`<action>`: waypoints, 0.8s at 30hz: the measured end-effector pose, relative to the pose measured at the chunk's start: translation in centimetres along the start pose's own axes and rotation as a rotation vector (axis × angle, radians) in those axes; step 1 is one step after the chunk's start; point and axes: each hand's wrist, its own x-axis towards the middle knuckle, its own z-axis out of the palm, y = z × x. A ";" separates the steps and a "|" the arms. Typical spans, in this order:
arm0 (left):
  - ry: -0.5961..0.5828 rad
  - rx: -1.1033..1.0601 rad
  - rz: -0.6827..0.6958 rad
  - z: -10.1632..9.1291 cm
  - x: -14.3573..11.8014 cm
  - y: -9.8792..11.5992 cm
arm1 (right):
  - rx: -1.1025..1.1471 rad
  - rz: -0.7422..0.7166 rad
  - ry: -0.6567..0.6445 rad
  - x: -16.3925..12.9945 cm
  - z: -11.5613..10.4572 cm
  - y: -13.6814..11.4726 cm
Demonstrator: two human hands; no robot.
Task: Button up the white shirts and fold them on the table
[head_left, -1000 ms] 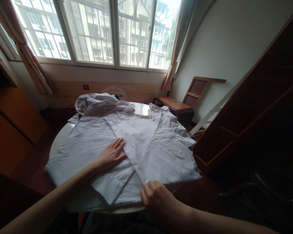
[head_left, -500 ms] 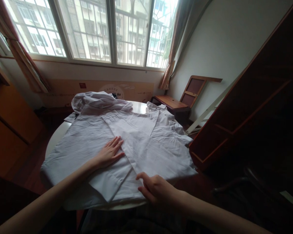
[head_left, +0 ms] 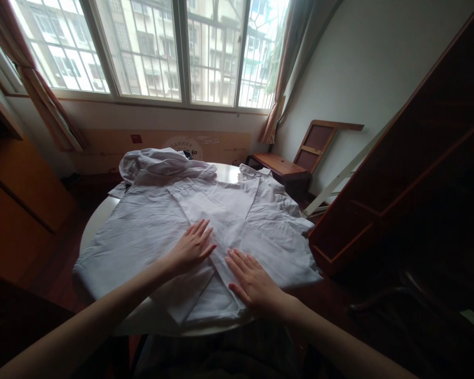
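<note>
Across the top of the frame runs the window (head_left: 150, 50), and a dark wooden cabinet (head_left: 414, 173) fills the right side, its lower corner close to the cloth's right edge. In the middle stands our round white surface (head_left: 98, 218), nearly covered by the white shirt (head_left: 142, 231), which lies spread flat with a side panel folded in over the centre. Behind it, toward the upper middle, sits a crumpled pile of white clothes (head_left: 158, 160), touching the shirt's far edge. Further right is a low wooden bench (head_left: 278, 166), well apart.

We judge this to be the smoothing step of a fold: our left hand (head_left: 191, 247) lies flat, fingers spread, on the shirt beside the folded edge, and our right hand (head_left: 250, 279) lies flat and open on the folded panel near the bottom hem. Neither grips anything.

The next fold, we think, calls for lifting the left side over while the crease stays pinned. The shirt's near hem overhangs the surface rim at lower centre, so it could slip; open room lies mostly at left.
</note>
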 end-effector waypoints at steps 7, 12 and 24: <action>-0.120 -0.126 0.180 1.3 -0.9 3.8 | 0.086 -0.064 0.021 -0.7 -0.2 2.7; -0.142 -0.168 0.214 0.6 -2.7 1.5 | -0.003 0.022 0.105 -3.4 -0.6 7.8; -0.159 -0.180 0.272 -2.9 -11.5 3.6 | 0.083 -0.259 0.171 -5.5 -2.9 3.5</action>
